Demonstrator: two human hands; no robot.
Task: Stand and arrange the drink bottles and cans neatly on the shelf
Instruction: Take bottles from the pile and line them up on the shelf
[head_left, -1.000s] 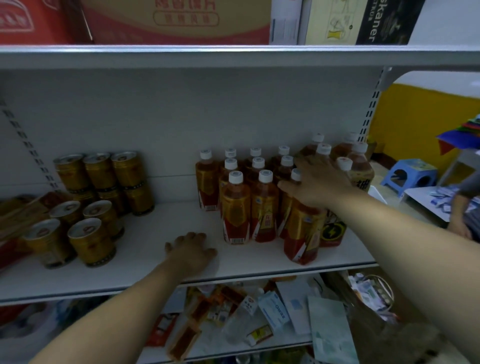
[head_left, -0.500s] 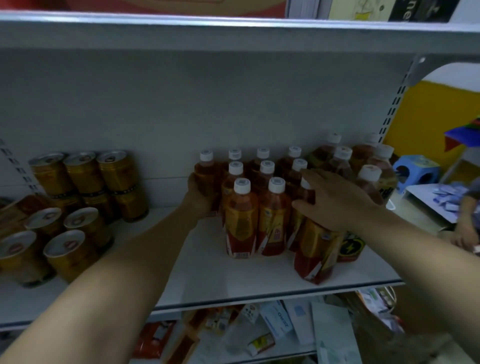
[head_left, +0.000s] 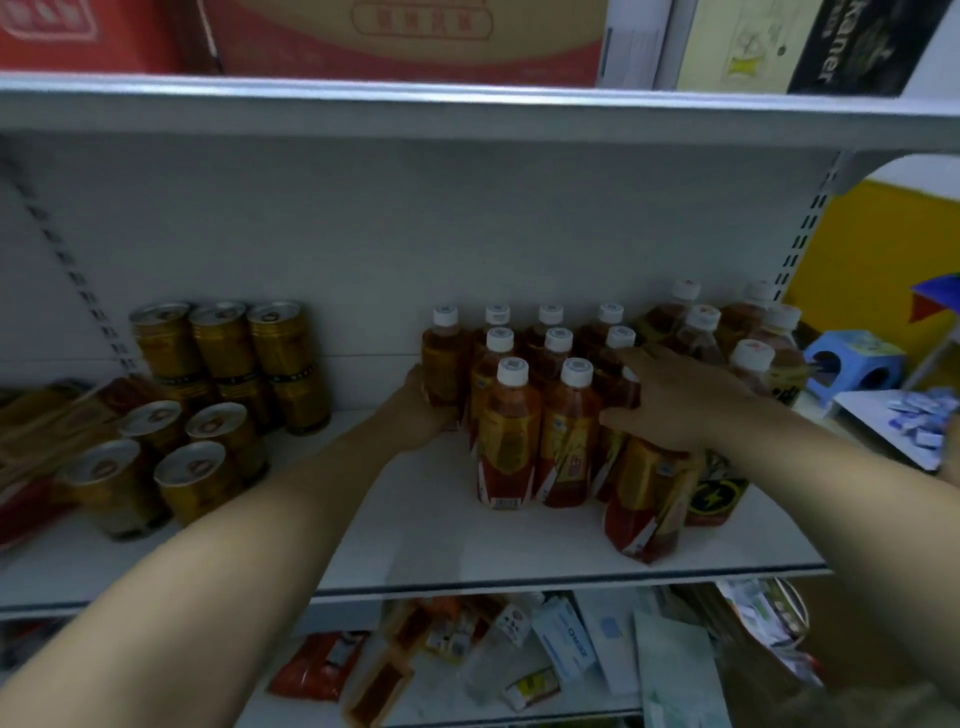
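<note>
Several amber tea bottles (head_left: 506, 436) with white caps stand in rows on the white shelf (head_left: 415, 545). My left hand (head_left: 418, 410) grips the lower part of the back-left bottle (head_left: 441, 358), which stands apart from the rows. My right hand (head_left: 670, 400) lies over the top of the front-right bottle (head_left: 647, 499), which leans. Its fingers stretch onto the neighbouring bottles and hide the cap. Darker bottles (head_left: 774, 358) with black-and-yellow labels stand at the right end. Gold cans (head_left: 223, 338) are stacked at the back left, with more gold cans (head_left: 195, 473) in front.
Red packets (head_left: 31, 499) lie at the far left of the shelf. Cartons (head_left: 405, 36) sit on the shelf above. The lower shelf holds loose packets and small boxes (head_left: 566, 639). A blue stool (head_left: 852, 364) stands beyond the shelf's right end.
My left hand left the front of the shelf board, reached back, and took hold of the back-left bottle. My right hand stayed on the front-right bottle.
</note>
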